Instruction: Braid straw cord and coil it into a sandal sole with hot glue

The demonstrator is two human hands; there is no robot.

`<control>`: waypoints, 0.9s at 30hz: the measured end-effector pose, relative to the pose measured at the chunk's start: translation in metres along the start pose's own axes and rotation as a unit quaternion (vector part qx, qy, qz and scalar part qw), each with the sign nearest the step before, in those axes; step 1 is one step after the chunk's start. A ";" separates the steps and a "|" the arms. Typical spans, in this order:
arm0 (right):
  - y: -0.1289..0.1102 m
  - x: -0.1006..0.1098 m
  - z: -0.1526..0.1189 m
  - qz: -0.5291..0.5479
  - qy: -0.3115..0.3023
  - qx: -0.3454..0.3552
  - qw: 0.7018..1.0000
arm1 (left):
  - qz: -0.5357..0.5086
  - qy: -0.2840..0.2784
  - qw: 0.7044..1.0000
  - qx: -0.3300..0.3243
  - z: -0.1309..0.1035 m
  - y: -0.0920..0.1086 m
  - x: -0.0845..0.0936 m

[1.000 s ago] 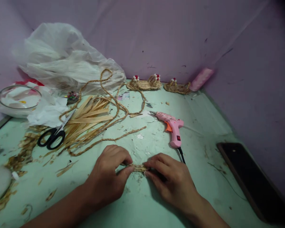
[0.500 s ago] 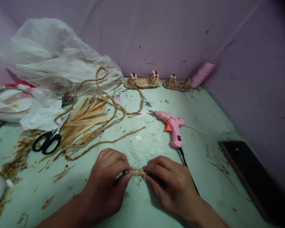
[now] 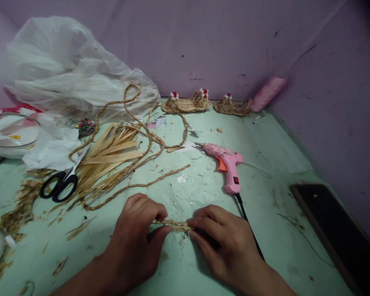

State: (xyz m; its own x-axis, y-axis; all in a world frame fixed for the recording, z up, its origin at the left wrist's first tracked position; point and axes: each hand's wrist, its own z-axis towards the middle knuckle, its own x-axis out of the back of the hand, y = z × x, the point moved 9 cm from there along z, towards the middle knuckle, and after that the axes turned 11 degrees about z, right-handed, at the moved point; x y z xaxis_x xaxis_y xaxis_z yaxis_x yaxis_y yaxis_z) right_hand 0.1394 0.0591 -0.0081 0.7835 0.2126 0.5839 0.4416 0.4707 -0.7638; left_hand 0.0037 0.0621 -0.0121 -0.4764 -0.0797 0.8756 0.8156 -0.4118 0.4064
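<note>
Braid (image 3: 180, 226), one, sits between two hands: the right hand (image 3: 220, 234) at its three o'clock, fingers pinching that end; the left hand (image 3: 138, 230) at nine, thumb and forefinger bracketing it, grip unclear. Even pressure should keep it flat. Beyond: one phone (image 3: 329, 226) at three, one scissors (image 3: 68, 176) at ten, one glue gun (image 3: 231, 168) at one, three bead clusters (image 3: 204, 93) around twelve.

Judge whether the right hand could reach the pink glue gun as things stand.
Probably yes: nothing visible blocks the way from the right hand to the pink glue gun beyond, though that hand holds the braided strip.
</note>
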 end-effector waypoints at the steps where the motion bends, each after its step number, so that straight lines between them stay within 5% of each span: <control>1: 0.000 0.000 0.000 0.001 0.000 -0.001 1.000 | 0.001 0.003 1.000 -0.006 0.000 0.001 0.000; 6: -0.001 0.001 0.002 -0.005 0.013 -0.005 1.000 | -0.018 -0.037 0.997 -0.067 0.002 0.014 -0.004; 18: 0.001 0.001 -0.001 0.005 0.000 -0.014 1.000 | 0.004 -0.091 0.993 -0.074 0.002 0.018 -0.015; 24: 0.017 0.002 -0.004 0.089 -0.042 -0.098 0.990 | -0.011 -0.094 0.993 -0.076 0.005 0.018 -0.013; 27: 0.019 0.003 -0.005 0.097 -0.014 -0.130 0.987 | -0.019 -0.088 0.993 -0.073 0.006 0.019 -0.012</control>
State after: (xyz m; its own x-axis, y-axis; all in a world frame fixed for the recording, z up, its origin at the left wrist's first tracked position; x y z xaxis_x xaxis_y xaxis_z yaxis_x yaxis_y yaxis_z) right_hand 0.1527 0.0641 -0.0221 0.8541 0.3019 0.4235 0.3841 0.1830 -0.9050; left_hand 0.0263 0.0611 -0.0131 -0.4314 0.0931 0.8974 0.7360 -0.5390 0.4097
